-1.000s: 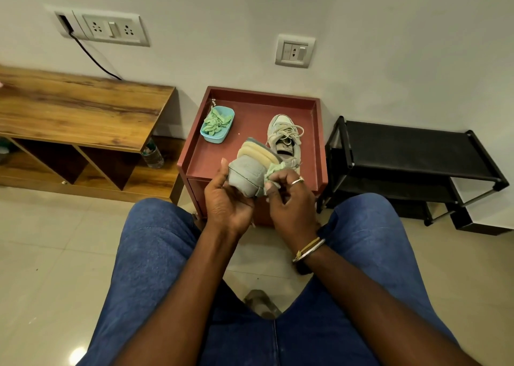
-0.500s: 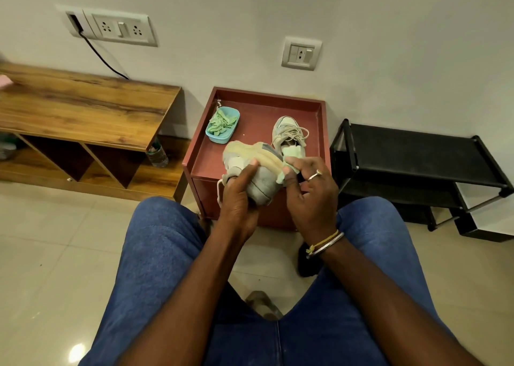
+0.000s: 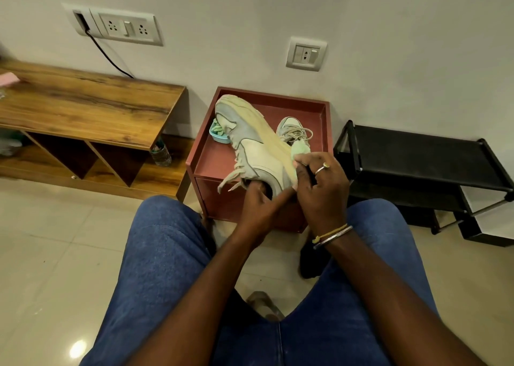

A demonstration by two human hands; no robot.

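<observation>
above the red desk [image 3: 211,162], a pale sneaker [image 3: 258,148] tilts sole-up, toe toward the wall; the left grip [image 3: 258,210] curls round its heel opening, the right grip [image 3: 322,187] pinches a green cloth [image 3: 300,150] against the sole.

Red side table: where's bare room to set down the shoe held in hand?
Bare: the table's front-left, between the blue bowl and the front edge; also the wooden bench top and black rack top. Crowded: the back, holding bowl and second shoe.

Pale wall [image 3: 278,4], wooden bench [image 3: 83,107], black rack [image 3: 417,154]
</observation>
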